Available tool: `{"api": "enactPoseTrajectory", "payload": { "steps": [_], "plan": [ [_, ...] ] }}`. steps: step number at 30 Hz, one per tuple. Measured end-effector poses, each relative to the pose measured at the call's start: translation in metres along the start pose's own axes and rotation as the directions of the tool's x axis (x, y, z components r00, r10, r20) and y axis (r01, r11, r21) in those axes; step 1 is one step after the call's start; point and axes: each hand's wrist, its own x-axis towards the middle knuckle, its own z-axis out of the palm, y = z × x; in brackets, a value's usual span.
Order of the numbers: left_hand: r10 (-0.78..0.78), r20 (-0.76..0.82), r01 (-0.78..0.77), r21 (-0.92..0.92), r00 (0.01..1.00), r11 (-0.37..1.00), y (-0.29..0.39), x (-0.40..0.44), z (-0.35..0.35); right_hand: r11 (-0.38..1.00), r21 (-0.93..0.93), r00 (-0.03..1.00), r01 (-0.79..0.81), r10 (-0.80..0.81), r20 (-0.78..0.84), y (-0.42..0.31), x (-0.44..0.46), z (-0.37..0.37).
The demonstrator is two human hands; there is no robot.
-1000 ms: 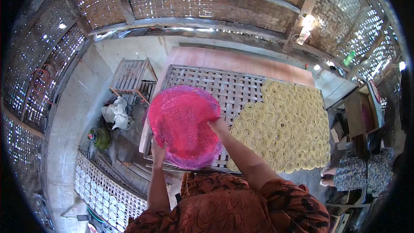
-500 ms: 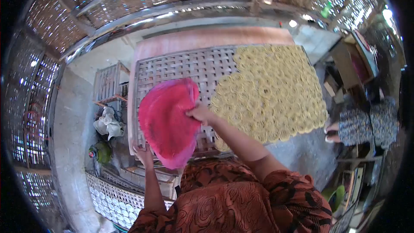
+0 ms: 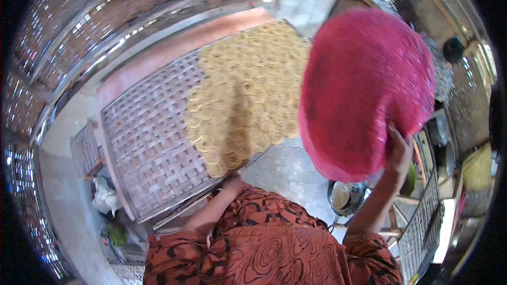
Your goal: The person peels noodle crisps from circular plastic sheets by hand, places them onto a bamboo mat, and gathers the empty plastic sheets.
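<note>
Raised at the right is a large round pink-red sheet-like piece (image 3: 359, 89), its surface shiny and partly folded near the grip. My right hand (image 3: 397, 150) grips its lower right edge, fingers wrapped round it. Down by my waist, at the front edge of the woven tray, is my left hand (image 3: 231, 183); its fingers are blurred and partly hidden. The woven bamboo tray (image 3: 153, 132) carries rows of coiled yellow noodle-like rings (image 3: 253, 89) on its right part.
A pinkish board (image 3: 174, 47) lies under the tray. A green gas cylinder (image 3: 114, 234) and a white bag (image 3: 105, 196) stand at the lower left. A dark basin (image 3: 346, 198) is on the floor at the right, near another woven rack (image 3: 422, 232). A person's patterned clothing (image 3: 442, 68) shows behind the pink piece.
The view has turned right. The pink piece has left the tray area and swung right, lifted in my right hand. My left hand has let go of it and moved to the tray's front edge.
</note>
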Motion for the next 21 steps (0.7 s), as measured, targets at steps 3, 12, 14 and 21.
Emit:
{"api": "enactPoseTrajectory", "payload": {
  "steps": [3,12,14,21],
  "plan": [
    [-0.216,-0.122,0.223,0.049,0.969,0.974,-0.044,0.042,0.051,0.996,0.062,0.987,0.069,-0.059,-0.148,-0.022,-0.031,-0.103],
    [-0.168,-0.06,0.177,0.231,0.984,0.957,-0.026,0.037,0.065,0.995,-0.061,0.857,0.078,-0.099,-0.507,-0.026,-0.125,-0.274],
    [-0.116,-0.096,0.135,0.224,0.989,0.965,-0.017,0.024,0.057,0.995,-0.053,0.811,0.079,-0.095,-0.577,-0.021,-0.134,-0.3],
    [-0.164,-0.213,0.214,0.235,0.963,0.948,-0.11,0.046,0.076,0.995,0.02,0.704,0.097,-0.054,-0.708,-0.013,-0.16,-0.317]
  ]
}}
